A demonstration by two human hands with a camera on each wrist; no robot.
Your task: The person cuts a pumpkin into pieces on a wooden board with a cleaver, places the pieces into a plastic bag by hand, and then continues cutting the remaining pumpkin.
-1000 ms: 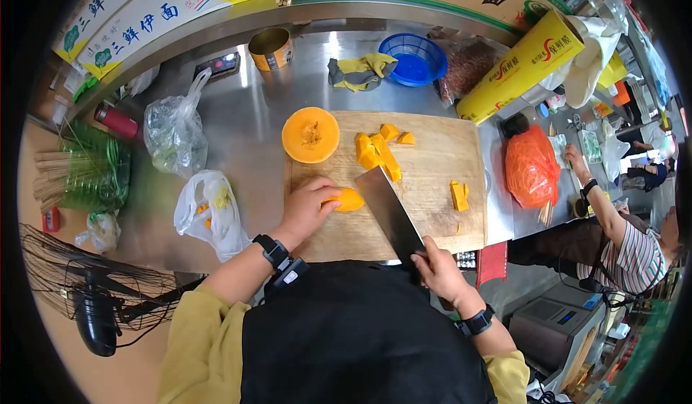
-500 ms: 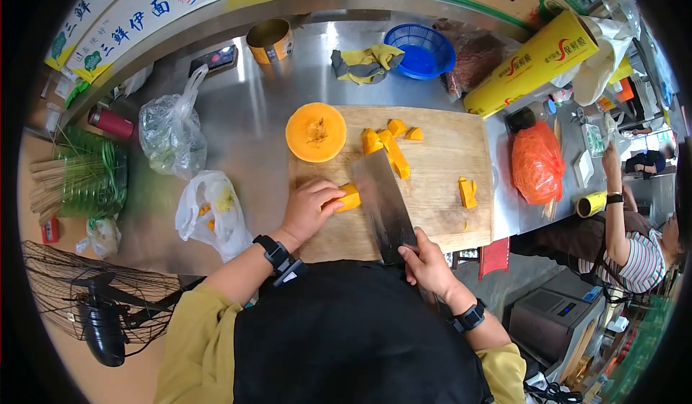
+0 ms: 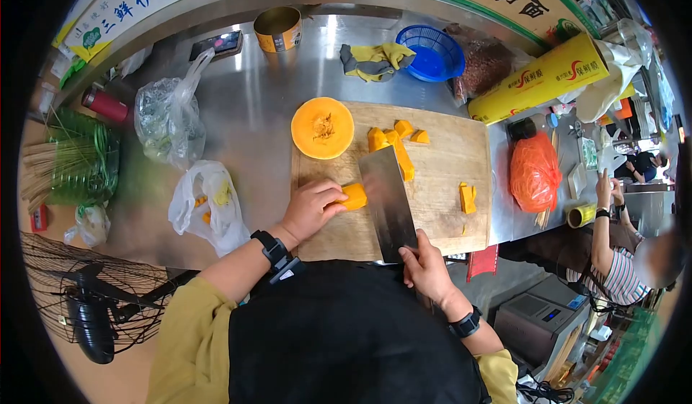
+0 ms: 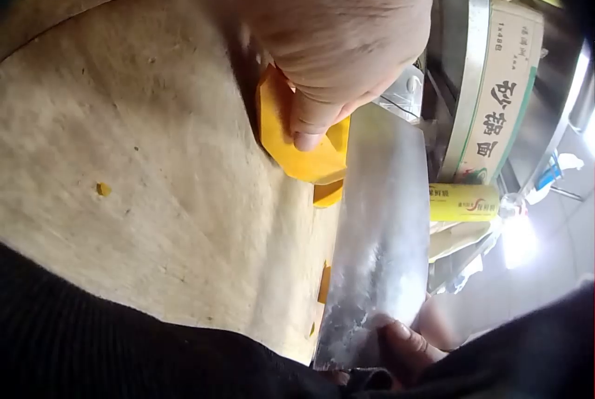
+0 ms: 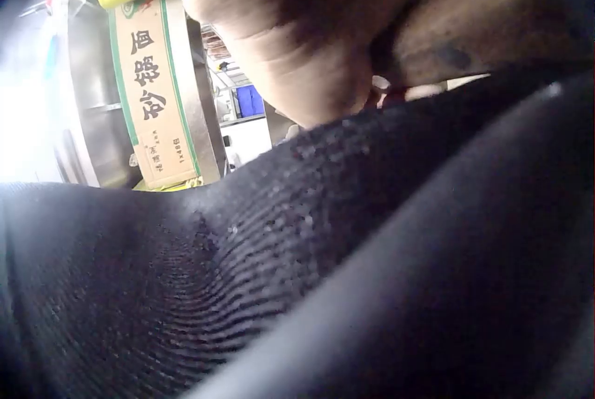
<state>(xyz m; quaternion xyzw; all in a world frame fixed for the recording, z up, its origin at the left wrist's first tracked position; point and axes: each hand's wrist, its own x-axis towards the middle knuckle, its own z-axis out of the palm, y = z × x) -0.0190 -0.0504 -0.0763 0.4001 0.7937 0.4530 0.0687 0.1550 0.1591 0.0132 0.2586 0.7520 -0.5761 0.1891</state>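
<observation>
My left hand (image 3: 313,208) grips a piece of orange pumpkin (image 3: 353,197) on the wooden cutting board (image 3: 440,224), its thumb pressed on the side in the left wrist view. In my right hand (image 3: 428,267) is the handle of a cleaver (image 3: 388,198), whose broad blade stands right at the piece's right end. A halved pumpkin (image 3: 323,128) lies cut face up at the board's far left corner. Several cut pumpkin chunks (image 3: 404,160) are behind the blade, and a few more pieces (image 3: 468,198) lie to the right.
Left of the board are a white plastic bag (image 3: 216,227) and a clear bag (image 3: 169,123). Behind it are an open can (image 3: 278,30), a cloth (image 3: 375,61) and a blue basket (image 3: 432,54). A red bag (image 3: 535,173) stands right; another person (image 3: 623,267) is beyond.
The cleaver has swung left and more upright, its blade now against the pumpkin piece. My left hand keeps its hold on the piece. The other person's arms have moved.
</observation>
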